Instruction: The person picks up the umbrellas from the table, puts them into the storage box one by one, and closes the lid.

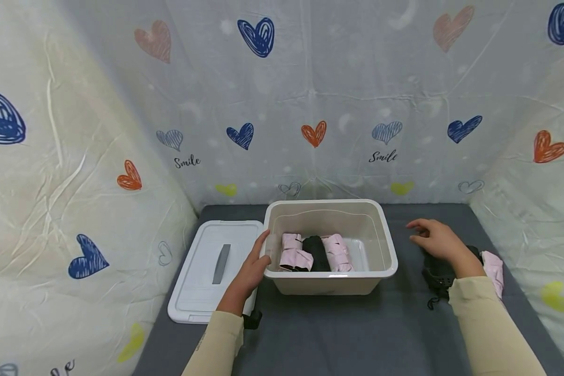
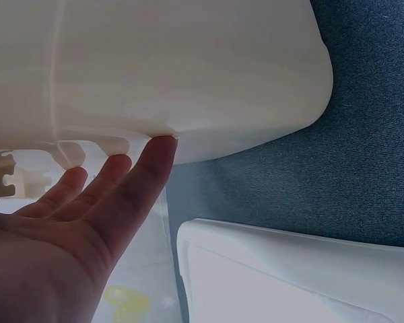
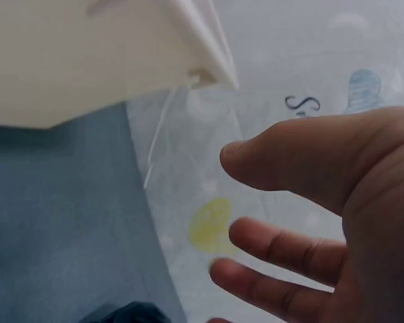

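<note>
A beige plastic bin [image 1: 329, 284] stands on the dark grey table, holding two pink rolled cloths [image 1: 338, 253] with a black rolled cloth [image 1: 316, 253] between them. My left hand [image 1: 249, 271] touches the bin's left side at the rim. In the left wrist view its fairly straight fingers [image 2: 155, 161] rest against the bin's outer wall; the thumb is hidden there. My right hand [image 1: 439, 240] is held above the table, right of the bin, thumb and fingers apart with nothing between them. Partly behind that wrist lie a black mesh-like item with a cord [image 1: 437, 277] and a pink cloth [image 1: 493, 271].
A white lid [image 1: 192, 282] with a grey handle [image 1: 221, 264] lies left of the bin. Near the left wrist is a small black object [image 1: 252, 319]. Heart-printed curtains [image 1: 338, 62] enclose the table [image 1: 319, 334] at the back and sides.
</note>
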`<state>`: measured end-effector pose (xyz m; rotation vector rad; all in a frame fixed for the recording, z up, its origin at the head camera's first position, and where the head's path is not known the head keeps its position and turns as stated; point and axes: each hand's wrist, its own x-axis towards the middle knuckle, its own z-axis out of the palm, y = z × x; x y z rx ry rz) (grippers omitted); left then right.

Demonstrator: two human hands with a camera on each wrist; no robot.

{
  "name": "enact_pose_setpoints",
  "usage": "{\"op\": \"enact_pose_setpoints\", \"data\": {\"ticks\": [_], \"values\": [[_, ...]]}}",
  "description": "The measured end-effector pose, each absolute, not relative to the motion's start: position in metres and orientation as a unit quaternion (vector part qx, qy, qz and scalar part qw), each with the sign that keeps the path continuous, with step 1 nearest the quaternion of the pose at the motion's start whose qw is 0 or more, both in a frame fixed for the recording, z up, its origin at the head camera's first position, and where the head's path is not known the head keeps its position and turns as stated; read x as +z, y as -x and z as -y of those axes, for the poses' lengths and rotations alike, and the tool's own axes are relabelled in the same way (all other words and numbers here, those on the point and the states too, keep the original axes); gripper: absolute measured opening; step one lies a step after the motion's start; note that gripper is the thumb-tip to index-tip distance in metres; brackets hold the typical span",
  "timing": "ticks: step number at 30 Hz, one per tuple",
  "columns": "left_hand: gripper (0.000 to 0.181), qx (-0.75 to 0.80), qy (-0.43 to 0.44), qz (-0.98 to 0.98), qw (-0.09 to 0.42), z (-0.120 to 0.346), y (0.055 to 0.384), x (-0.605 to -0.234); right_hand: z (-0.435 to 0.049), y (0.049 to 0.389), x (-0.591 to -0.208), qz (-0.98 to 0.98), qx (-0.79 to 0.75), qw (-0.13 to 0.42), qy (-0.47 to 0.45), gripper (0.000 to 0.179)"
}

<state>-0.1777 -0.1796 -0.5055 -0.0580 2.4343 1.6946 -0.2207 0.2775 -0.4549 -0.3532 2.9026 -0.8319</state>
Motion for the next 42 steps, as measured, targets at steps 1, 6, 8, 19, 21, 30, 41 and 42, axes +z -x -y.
{"op": "enact_pose_setpoints", "data": {"ticks": [1, 6, 8, 19, 21, 30, 41, 42], "values": [[0.072, 0.569, 0.02, -0.818, 0.088, 0.18, 0.178, -0.505, -0.279, 0.22, -0.456, -0.954, -0.27, 0.051, 0.118, 0.039], [0.073, 0.569, 0.022, -0.817, 0.088, 0.181, 0.177, -0.503, -0.287, 0.22, -0.464, -0.959, -0.251, 0.045, 0.125, 0.043], [0.073, 0.569, 0.023, -0.817, 0.088, 0.181, 0.178, -0.503, -0.291, 0.22, -0.468, -0.962, -0.243, 0.047, 0.119, 0.045], [0.073, 0.567, 0.02, -0.819, 0.089, 0.183, 0.179, -0.506, -0.305, 0.219, -0.489, -0.964, -0.245, 0.095, 0.05, 0.057], [0.073, 0.568, 0.019, -0.818, 0.089, 0.184, 0.179, -0.506, -0.308, 0.219, -0.494, -0.962, -0.248, 0.102, 0.04, 0.058], [0.073, 0.566, 0.025, -0.819, 0.088, 0.182, 0.179, -0.509, -0.322, 0.218, -0.513, -0.961, -0.242, 0.129, -0.022, 0.06], [0.073, 0.57, 0.024, -0.817, 0.085, 0.181, 0.178, -0.508, -0.329, 0.219, -0.524, -0.958, -0.235, 0.161, -0.039, 0.063], [0.073, 0.57, 0.023, -0.817, 0.085, 0.181, 0.177, -0.507, -0.33, 0.219, -0.526, -0.958, -0.234, 0.162, -0.038, 0.063]]}}
